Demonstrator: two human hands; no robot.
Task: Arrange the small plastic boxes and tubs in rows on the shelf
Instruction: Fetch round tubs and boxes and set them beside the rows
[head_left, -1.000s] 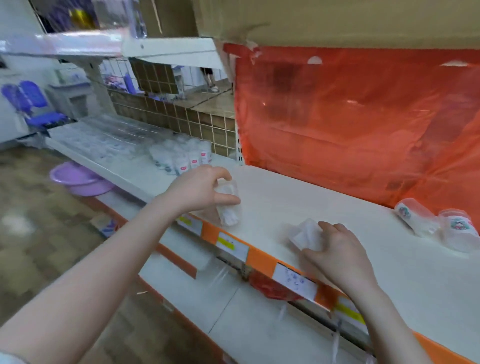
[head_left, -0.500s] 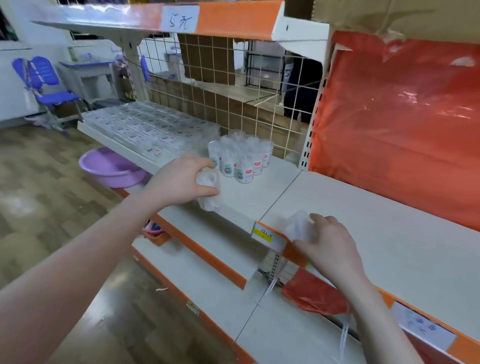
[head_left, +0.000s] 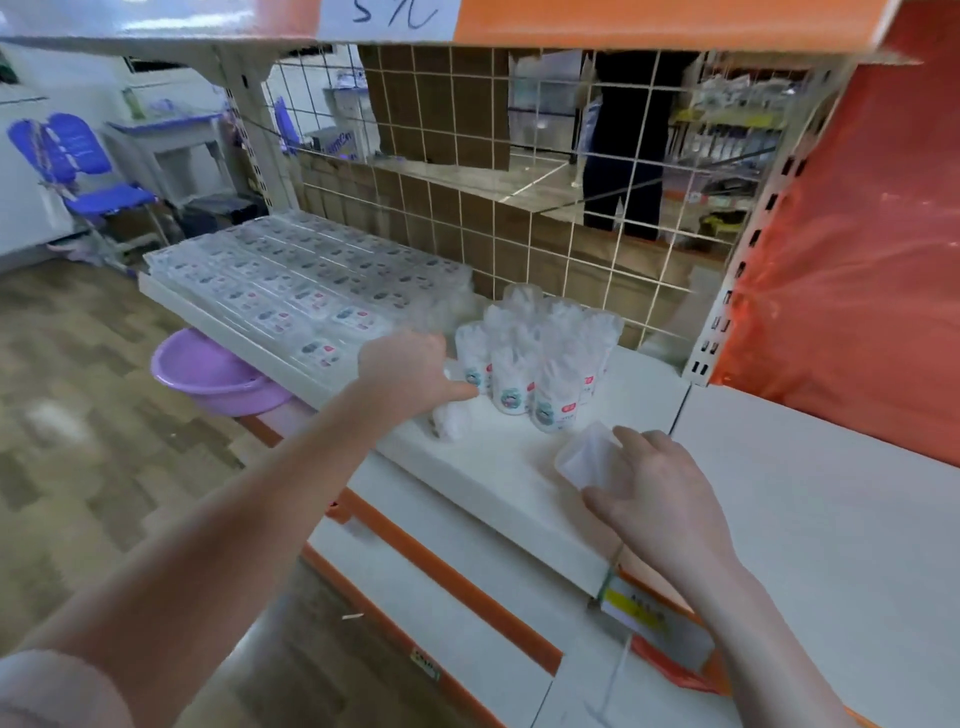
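Left hand (head_left: 410, 371) stretched out over the white shelf (head_left: 498, 467), fingers curled round a small clear plastic tub (head_left: 451, 420) that pokes out below the palm, just beside the bunch of tubs (head_left: 540, 364). Right hand (head_left: 660, 499) low near the shelf's front edge, fingers and thumb pinching a see-through, boxy little tub (head_left: 587, 457), tipped on its side, smooth and cloudy.

Bunch of tall round tubs standing up together toward the back of the shelf, clear plastic with little colored stickers, crinkly-looking tops. Flat clear plastic boxes (head_left: 291, 291) laid in neat rows across the shelf's left end, shiny, each with a small label.

Wire grid (head_left: 519, 208) along the back edge. Round purple plastic basin (head_left: 213, 374) below the left end. Shiny orange sheet (head_left: 852, 249) hanging on the right.
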